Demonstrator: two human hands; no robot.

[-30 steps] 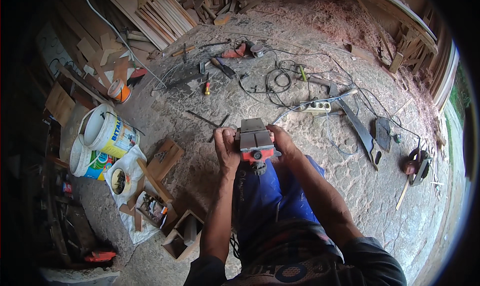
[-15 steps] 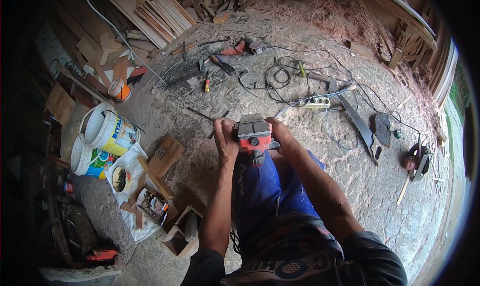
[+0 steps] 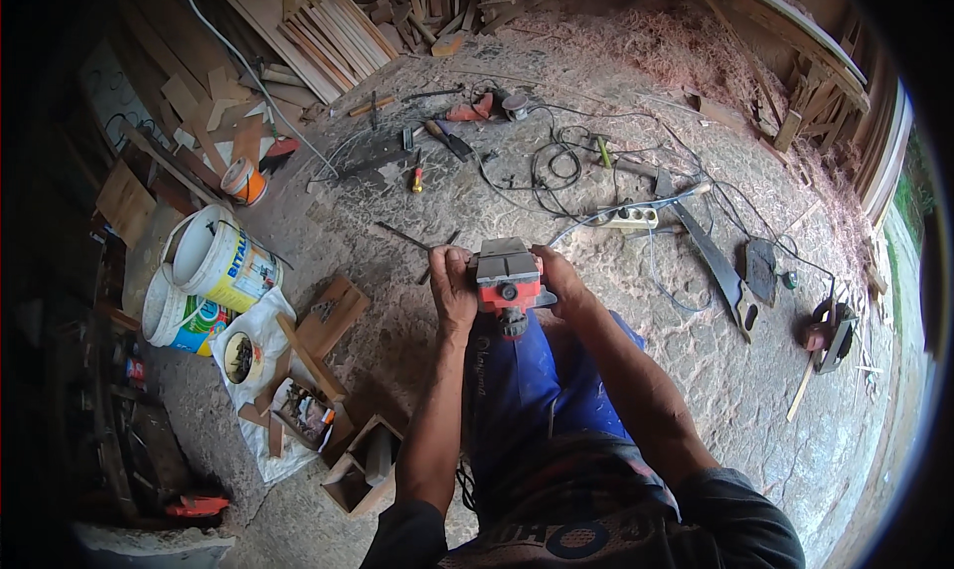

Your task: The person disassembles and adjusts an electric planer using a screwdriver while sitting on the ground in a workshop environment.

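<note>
Between my two hands is a red electric planer [image 3: 509,291], its flat grey metal sole turned upward and its round knob toward my body. My left hand [image 3: 454,289] is closed on the planer's left side, with the thumb near the edge of the sole. On the opposite side, my right hand [image 3: 564,281] grips the body; its fingers are partly hidden behind the tool. The planer is held above the floor, just in front of my blue trousers [image 3: 542,380]. Thin dark bars [image 3: 402,236] lie on the floor just beyond my left hand.
Ahead lie a red angle grinder [image 3: 475,109], a screwdriver [image 3: 417,178], tangled cables [image 3: 556,166], a power strip [image 3: 628,217] and a handsaw [image 3: 711,251]. Buckets [image 3: 234,266] and wooden boxes [image 3: 368,465] stand at left. A circular saw [image 3: 830,335] rests far right. Planks [image 3: 338,47] lean behind.
The whole view has shifted slightly, with the floor items a little lower in it. Both hands keep the same grip on the planer.
</note>
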